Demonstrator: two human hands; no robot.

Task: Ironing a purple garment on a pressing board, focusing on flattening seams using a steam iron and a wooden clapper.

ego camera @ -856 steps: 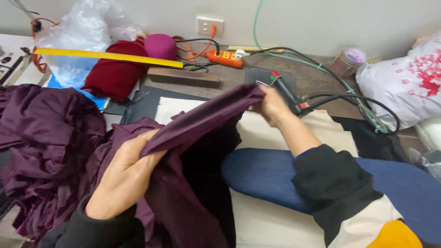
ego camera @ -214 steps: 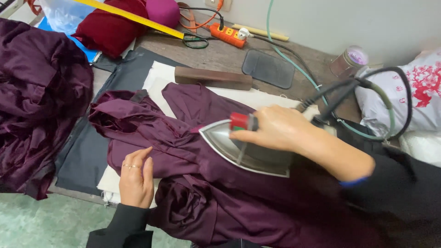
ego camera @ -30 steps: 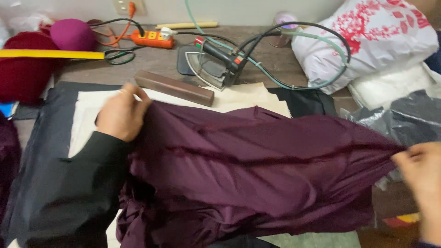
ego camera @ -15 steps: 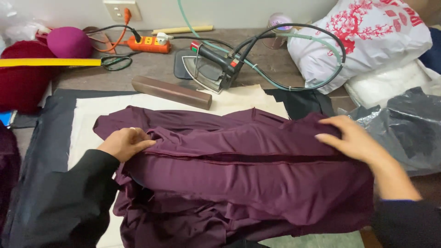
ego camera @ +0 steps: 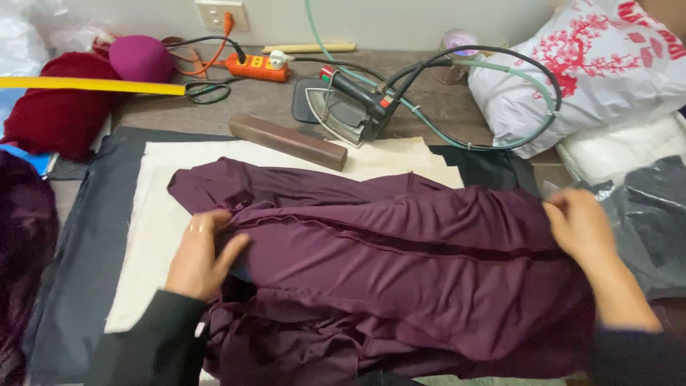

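A dark purple garment (ego camera: 400, 271) lies spread across a cream pressing cloth (ego camera: 153, 214), with a seam running left to right along its middle. My left hand (ego camera: 204, 254) grips the garment's left end at the seam, fingers curled into the fabric. My right hand (ego camera: 582, 229) pinches the garment's right end, fingers closed on its edge. The fabric is stretched between both hands. A steam iron (ego camera: 350, 107) rests on its side behind the cloth, apart from both hands.
A brown wooden block (ego camera: 286, 141) lies by the iron. Behind are an orange power strip (ego camera: 257, 68), cables, a yellow ruler (ego camera: 93, 86) and a red bundle (ego camera: 61, 111). White printed bag (ego camera: 579, 71) and grey plastic (ego camera: 643, 207) sit at right; more purple cloth (ego camera: 25, 243) at left.
A second ago the garment was held up and spread; now it lies flat on the cloth. My right hand slid right to the seam's end, my left hand gripped the left end.
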